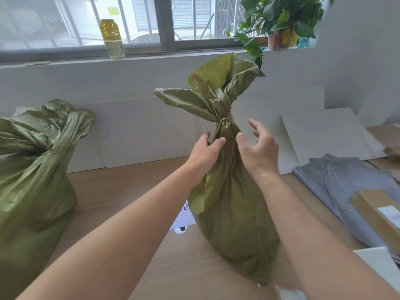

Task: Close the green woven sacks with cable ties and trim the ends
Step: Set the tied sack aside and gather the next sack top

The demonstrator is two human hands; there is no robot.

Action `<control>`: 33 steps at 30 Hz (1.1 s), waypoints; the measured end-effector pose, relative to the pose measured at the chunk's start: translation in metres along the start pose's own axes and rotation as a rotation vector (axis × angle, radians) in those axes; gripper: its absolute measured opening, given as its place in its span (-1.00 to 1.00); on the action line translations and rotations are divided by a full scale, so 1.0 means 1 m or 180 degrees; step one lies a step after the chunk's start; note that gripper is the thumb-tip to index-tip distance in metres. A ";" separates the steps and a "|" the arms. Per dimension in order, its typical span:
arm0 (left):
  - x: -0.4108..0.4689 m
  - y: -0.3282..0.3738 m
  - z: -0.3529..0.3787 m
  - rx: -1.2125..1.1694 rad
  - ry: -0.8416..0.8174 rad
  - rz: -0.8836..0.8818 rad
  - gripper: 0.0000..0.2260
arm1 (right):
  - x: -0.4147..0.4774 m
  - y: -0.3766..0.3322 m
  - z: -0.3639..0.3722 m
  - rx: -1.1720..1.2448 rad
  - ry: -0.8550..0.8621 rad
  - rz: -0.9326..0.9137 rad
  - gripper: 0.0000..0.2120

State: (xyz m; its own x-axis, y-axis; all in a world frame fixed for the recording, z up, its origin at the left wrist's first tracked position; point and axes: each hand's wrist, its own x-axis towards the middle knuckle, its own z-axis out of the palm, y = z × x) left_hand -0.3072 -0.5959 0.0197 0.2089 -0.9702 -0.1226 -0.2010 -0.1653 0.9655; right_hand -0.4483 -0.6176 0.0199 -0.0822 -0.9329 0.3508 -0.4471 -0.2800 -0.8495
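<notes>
**Tied sack stands upright between both hands**

A green woven sack (233, 213) stands upright in the middle of the wooden tabletop (112, 191). Its neck is cinched by a cable tie (225, 120), and the mouth flares open above. The left hand (205, 149) grips the neck just below the tie, thumb in front and fingers wrapped behind. The right hand (259, 146) is released, fingers spread and lightly bent beside the neck. Its thumb lies at the cloth, though contact cannot be judged. A second sack (36, 161) sits at the left of the tabletop, well apart, its top gathered. To the right lie grey cloth (346, 182) and a brown parcel (376, 213). On the windowsill behind stand a yellow bottle (111, 37) and a potted plant (279, 24).
</notes>
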 end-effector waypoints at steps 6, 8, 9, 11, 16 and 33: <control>-0.036 0.000 -0.017 -0.0366 0.0245 -0.0159 -0.56 | -0.027 -0.024 0.011 0.0697 -0.0295 0.0020 -0.60; -0.046 -0.004 -0.027 -0.0386 0.0321 -0.0165 -0.54 | -0.036 -0.033 0.013 0.0756 -0.0362 0.0090 -0.61; -0.052 -0.006 -0.033 -0.0393 0.0355 -0.0170 -0.53 | -0.041 -0.039 0.014 0.0790 -0.0394 0.0132 -0.61; -0.066 -0.006 -0.047 -0.0456 0.0429 -0.0176 -0.52 | -0.054 -0.050 0.015 0.0887 -0.0454 0.0195 -0.60; -0.112 -0.005 -0.089 -0.0637 0.0604 -0.0098 -0.53 | -0.093 -0.087 0.025 0.1141 -0.0626 0.0364 -0.52; -0.296 -0.067 -0.288 -0.0808 0.1274 0.0125 -0.56 | -0.289 -0.226 0.127 0.1442 -0.1307 0.0540 -0.60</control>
State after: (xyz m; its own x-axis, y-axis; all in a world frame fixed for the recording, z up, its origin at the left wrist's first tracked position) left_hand -0.0800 -0.2471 0.0572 0.5683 -0.8221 -0.0349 0.0137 -0.0329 0.9994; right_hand -0.2107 -0.3135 0.0609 0.2699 -0.9584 0.0932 -0.0290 -0.1048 -0.9941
